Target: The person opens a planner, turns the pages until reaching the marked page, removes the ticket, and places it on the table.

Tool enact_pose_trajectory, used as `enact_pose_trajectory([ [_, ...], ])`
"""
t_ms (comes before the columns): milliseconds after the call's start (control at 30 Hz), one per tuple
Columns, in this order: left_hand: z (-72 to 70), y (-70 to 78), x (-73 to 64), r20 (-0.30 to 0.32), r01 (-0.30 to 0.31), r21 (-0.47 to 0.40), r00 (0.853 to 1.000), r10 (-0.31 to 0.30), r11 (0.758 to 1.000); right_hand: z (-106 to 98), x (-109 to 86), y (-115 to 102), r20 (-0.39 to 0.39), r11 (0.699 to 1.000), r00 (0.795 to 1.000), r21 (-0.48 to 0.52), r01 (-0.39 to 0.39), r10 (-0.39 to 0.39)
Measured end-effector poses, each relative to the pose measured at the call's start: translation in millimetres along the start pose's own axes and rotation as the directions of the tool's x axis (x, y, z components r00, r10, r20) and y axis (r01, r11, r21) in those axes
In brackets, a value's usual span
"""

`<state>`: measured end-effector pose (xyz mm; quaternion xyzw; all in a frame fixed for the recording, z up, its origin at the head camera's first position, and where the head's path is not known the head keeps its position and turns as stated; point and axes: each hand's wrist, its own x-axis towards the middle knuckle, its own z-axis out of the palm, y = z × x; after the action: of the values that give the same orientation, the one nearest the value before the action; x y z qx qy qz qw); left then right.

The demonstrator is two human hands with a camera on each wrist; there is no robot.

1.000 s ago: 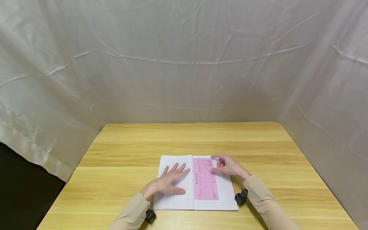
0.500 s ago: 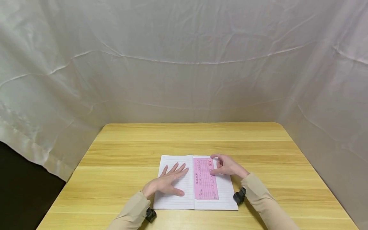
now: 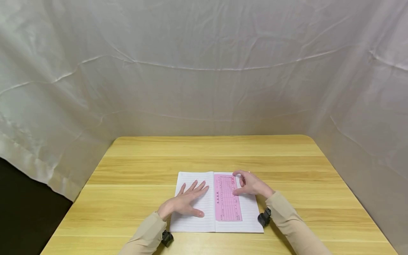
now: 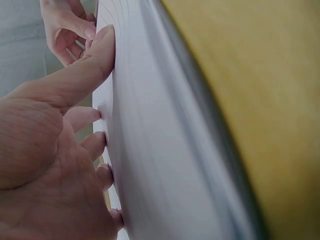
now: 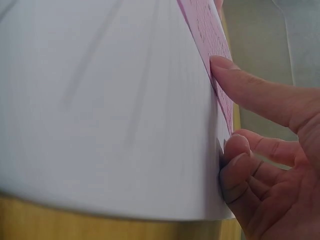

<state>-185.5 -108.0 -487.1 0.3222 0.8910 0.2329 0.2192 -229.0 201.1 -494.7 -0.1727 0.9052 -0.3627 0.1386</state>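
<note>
An open lined notebook [image 3: 251,221] lies on the table, with a pink printed form slip [image 3: 227,209] along the inner side of its right page. My left hand [image 3: 186,204] rests on the left page, fingers spread and fingertips on the paper. At the slip's upper right, my right hand [image 3: 253,184] holds its edge: the thumb [image 5: 240,85] lies on the printed face and the index fingertip is at the top corner. In the right wrist view the slip's edge stands slightly off the page, and the other fingers curl against the paper.
The wooden table [image 3: 143,159] reaches out around the notebook on all sides. Pale cloth curtains [image 3: 204,88] hang behind it and at both sides. A black camera [image 3: 264,217] is strapped at the right wrist, another camera [image 3: 167,238] at the left.
My right hand has shifted slightly left and its thumb slightly down along the slip's edge. The slip has moved up very slightly. My left hand has barely moved.
</note>
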Motion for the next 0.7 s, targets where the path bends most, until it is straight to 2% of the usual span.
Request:
enact_pose_trajectory([
  [267, 0.1, -0.5, 0.1, 0.002, -0.003, -0.002, 1.000, 0.003, 1.000, -0.3, 0.1, 1.0, 0.003, 1.000, 1.000, -0.011, 0.019, -0.019],
  [700, 0.7, -0.5, 0.2, 0.002, -0.002, -0.008, 1.000, 0.002, 1.000, 1.9, -0.6, -1.7, -0.014, 0.999, 1.000, 0.037, -0.018, 0.019],
])
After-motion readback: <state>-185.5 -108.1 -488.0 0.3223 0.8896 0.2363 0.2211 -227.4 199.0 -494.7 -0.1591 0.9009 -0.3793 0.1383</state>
